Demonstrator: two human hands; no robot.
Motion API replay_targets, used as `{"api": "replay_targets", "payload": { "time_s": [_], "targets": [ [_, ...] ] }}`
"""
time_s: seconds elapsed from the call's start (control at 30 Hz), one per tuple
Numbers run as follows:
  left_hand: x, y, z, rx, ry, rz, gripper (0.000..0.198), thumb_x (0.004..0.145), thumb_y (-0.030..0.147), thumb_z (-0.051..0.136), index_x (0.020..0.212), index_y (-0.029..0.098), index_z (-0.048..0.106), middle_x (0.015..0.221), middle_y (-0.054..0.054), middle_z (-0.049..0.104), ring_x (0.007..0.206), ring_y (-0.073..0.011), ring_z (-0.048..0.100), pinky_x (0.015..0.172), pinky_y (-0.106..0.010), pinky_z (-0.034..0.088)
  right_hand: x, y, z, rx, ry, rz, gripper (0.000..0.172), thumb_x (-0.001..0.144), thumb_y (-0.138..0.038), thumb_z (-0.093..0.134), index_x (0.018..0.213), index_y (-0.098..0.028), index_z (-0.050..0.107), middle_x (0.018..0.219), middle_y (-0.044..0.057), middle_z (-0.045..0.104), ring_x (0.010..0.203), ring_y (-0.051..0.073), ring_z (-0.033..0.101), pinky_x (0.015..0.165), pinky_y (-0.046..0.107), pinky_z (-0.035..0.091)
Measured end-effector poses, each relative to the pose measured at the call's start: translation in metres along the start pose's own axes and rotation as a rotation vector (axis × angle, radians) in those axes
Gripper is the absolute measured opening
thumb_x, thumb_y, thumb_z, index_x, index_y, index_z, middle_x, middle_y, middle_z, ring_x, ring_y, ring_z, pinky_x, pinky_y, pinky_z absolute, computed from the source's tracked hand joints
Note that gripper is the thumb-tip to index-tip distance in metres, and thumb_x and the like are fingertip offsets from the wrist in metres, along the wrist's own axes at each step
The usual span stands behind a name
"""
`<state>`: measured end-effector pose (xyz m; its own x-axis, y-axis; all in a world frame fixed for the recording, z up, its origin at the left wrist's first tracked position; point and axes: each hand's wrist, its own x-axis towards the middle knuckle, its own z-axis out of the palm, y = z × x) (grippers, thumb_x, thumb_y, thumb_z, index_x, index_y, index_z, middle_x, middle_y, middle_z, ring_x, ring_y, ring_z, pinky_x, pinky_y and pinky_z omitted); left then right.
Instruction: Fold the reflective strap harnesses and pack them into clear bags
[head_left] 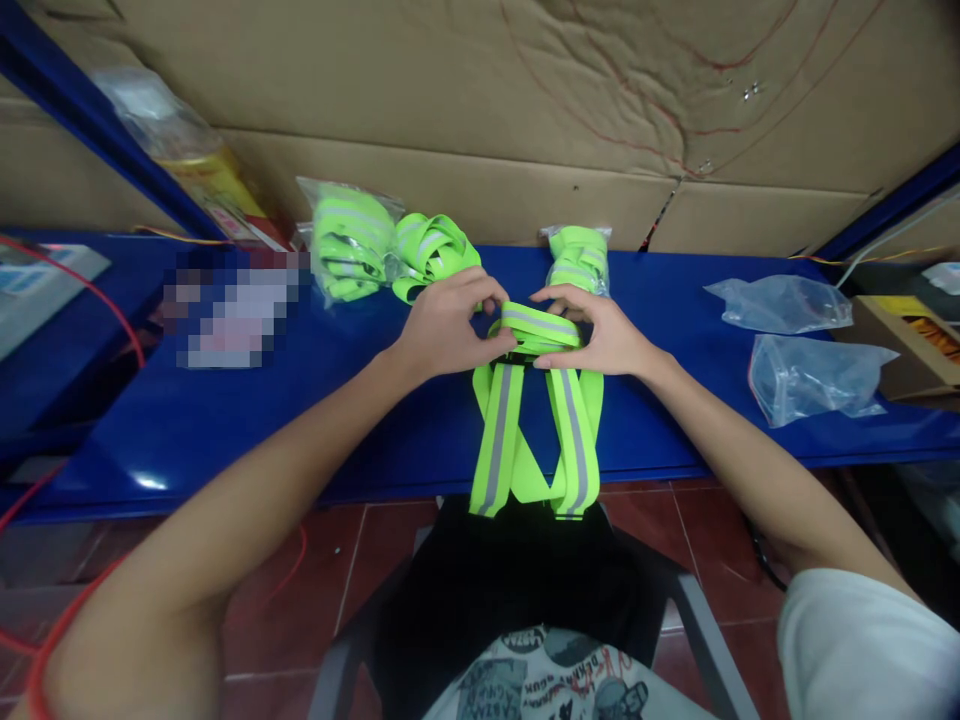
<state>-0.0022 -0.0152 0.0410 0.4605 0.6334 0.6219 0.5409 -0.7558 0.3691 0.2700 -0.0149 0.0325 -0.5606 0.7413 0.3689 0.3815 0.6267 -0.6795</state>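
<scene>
Neon-yellow reflective straps with grey stripes lie partly on the blue table, their lower ends hanging past its front edge. The upper part is gathered into a flat folded bundle with a dark buckle under it. My left hand grips the bundle's left end between thumb and fingers. At the right end, my right hand curls its thumb and fingers around the same folds. Just behind my left hand sits a loose coil of matching strap.
A bagged strap bundle stands at the back left, another bagged bundle behind my right hand. Clear plastic bags lie on the right beside a cardboard box. A bottle stands at left; cardboard walls the back.
</scene>
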Motion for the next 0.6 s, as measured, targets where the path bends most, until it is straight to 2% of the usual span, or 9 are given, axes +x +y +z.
{"api": "replay_targets", "payload": {
  "time_s": [0.1, 0.23, 0.3, 0.43, 0.6],
  "targets": [
    [0.000, -0.001, -0.002, -0.087, -0.043, -0.045, 0.020, 0.071, 0.025, 0.070, 0.090, 0.021, 0.065, 0.078, 0.002, 0.062, 0.062, -0.0139, 0.053, 0.065, -0.031, 0.045, 0.000, -0.001, -0.001, 0.033, -0.015, -0.005, 0.076, 0.076, -0.061, 0.096, 0.136, -0.021, 0.073, 0.113, 0.006, 0.074, 0.087, 0.020, 0.067, 0.076, 0.033, 0.053],
    [0.000, 0.004, 0.000, -0.314, -0.096, -0.222, 0.025, 0.071, 0.024, 0.069, 0.094, 0.021, 0.063, 0.077, 0.004, 0.062, 0.058, -0.0113, 0.057, 0.058, -0.026, 0.047, 0.001, -0.001, -0.003, 0.111, -0.039, 0.027, 0.050, 0.091, -0.059, 0.083, 0.122, -0.020, 0.079, 0.104, 0.005, 0.078, 0.075, 0.015, 0.063, 0.069, 0.031, 0.050],
    [0.001, 0.004, 0.002, -0.470, -0.108, -0.308, 0.027, 0.070, 0.023, 0.071, 0.096, 0.021, 0.062, 0.085, 0.003, 0.065, 0.056, -0.0103, 0.061, 0.052, -0.024, 0.048, 0.001, 0.000, -0.006, 0.131, -0.024, 0.042, 0.047, 0.092, -0.057, 0.082, 0.120, -0.019, 0.081, 0.098, 0.004, 0.079, 0.072, 0.014, 0.062, 0.066, 0.030, 0.049],
    [0.003, 0.003, 0.003, -0.683, -0.134, -0.433, 0.035, 0.068, 0.025, 0.080, 0.098, 0.021, 0.061, 0.095, 0.000, 0.069, 0.056, -0.0133, 0.069, 0.042, -0.024, 0.052, 0.000, 0.002, -0.011, 0.095, 0.004, 0.031, 0.051, 0.082, -0.052, 0.093, 0.117, -0.017, 0.083, 0.093, 0.004, 0.078, 0.075, 0.016, 0.063, 0.069, 0.030, 0.050],
    [0.004, 0.002, 0.000, -0.876, -0.304, -0.555, 0.044, 0.070, 0.025, 0.091, 0.098, 0.021, 0.058, 0.076, 0.002, 0.071, 0.061, -0.0187, 0.076, 0.058, -0.032, 0.068, 0.001, -0.002, -0.014, 0.069, -0.035, 0.067, 0.052, 0.077, -0.055, 0.095, 0.111, -0.018, 0.083, 0.089, 0.004, 0.078, 0.072, 0.016, 0.063, 0.068, 0.032, 0.050]
  ]
}}
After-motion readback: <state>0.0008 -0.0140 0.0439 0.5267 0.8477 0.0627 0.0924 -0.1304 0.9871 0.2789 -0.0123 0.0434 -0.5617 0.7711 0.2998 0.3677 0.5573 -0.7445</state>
